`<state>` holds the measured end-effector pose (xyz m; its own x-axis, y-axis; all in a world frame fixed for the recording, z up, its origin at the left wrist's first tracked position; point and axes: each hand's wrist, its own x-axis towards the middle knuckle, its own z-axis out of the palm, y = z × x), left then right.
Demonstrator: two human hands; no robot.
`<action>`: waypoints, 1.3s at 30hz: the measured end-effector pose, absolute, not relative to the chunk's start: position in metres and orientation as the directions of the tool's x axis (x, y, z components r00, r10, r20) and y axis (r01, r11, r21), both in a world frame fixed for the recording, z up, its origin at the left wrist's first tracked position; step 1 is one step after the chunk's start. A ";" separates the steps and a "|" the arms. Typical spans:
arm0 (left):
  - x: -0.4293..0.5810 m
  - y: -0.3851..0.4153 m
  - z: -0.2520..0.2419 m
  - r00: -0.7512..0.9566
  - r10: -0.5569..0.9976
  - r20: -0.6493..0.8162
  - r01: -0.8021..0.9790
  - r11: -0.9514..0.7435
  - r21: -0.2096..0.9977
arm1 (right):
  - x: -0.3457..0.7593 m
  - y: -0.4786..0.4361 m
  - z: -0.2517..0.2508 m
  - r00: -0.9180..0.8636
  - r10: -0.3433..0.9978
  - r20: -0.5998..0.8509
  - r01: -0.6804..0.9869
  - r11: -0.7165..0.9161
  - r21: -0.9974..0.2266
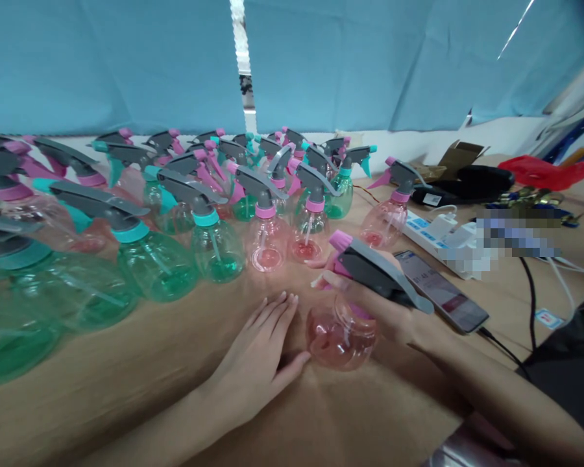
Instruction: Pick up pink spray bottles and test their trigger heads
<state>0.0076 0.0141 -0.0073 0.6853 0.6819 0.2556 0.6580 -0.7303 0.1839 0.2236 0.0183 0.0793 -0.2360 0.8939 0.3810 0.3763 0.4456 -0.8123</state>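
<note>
A pink see-through spray bottle [338, 340] with a grey and pink trigger head stands on the table in front of me, tilted slightly. My right hand [365, 295] is closed round its neck, just under the head; part of the grip is hidden by the grey lever. Beside the bottle, my left hand [257, 350] lies flat with fingers stretched out, its thumb tip close to the bottle's base. Whether that thumb touches, I cannot tell. Just beyond my hands stand another pink spray bottle [267, 250] and a green one [219, 253].
Several more pink and green spray bottles [158, 272] crowd the left and back of the table [175, 363]. To the right lie a phone [442, 292], a white power strip [433, 237] with plugs and cables, and a red bag [540, 172]. Blue sheeting [321, 65] hangs behind.
</note>
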 end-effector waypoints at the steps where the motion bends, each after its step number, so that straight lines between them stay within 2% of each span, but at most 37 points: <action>1: 0.008 0.014 -0.007 0.686 0.682 0.254 0.658 -0.730 0.183 | 0.225 0.018 0.079 -0.239 0.898 0.368 0.399 0.437 -0.806; 7: 0.008 0.013 -0.006 0.688 0.684 0.243 0.664 -0.728 0.171 | 0.224 0.019 0.080 -0.195 0.890 0.411 0.445 0.454 -0.772; 14: 0.009 0.013 -0.005 0.690 0.681 0.246 0.654 -0.732 0.193 | 0.225 0.022 0.074 -0.278 0.850 0.446 0.410 0.526 -0.745; 20: 0.010 0.012 -0.003 0.694 0.686 0.219 0.665 -0.727 0.173 | 0.220 0.019 0.078 -0.262 0.843 0.470 0.351 0.537 -0.767; 25: 0.011 0.012 -0.002 0.707 0.675 0.210 0.658 -0.737 0.151 | 0.224 0.020 0.075 -0.227 0.856 0.464 0.377 0.517 -0.768; 31: 0.011 0.013 -0.001 0.710 0.675 0.203 0.657 -0.738 0.157 | 0.238 0.021 0.055 -0.116 0.892 0.438 0.507 0.432 -0.746; 36: 0.010 0.013 0.000 0.712 0.673 0.201 0.654 -0.740 0.157 | 0.234 0.019 0.059 -0.110 0.913 0.393 0.492 0.394 -0.776; 39: 0.010 0.013 0.000 0.711 0.674 0.201 0.654 -0.738 0.166 | 0.229 0.016 0.064 -0.103 0.902 0.419 0.479 0.414 -0.774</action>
<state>0.0101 0.0131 -0.0004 0.7106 0.6742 0.2012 0.6535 -0.7384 0.1663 0.2292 0.0165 0.0644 -0.1034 0.9022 0.4187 0.4795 0.4140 -0.7737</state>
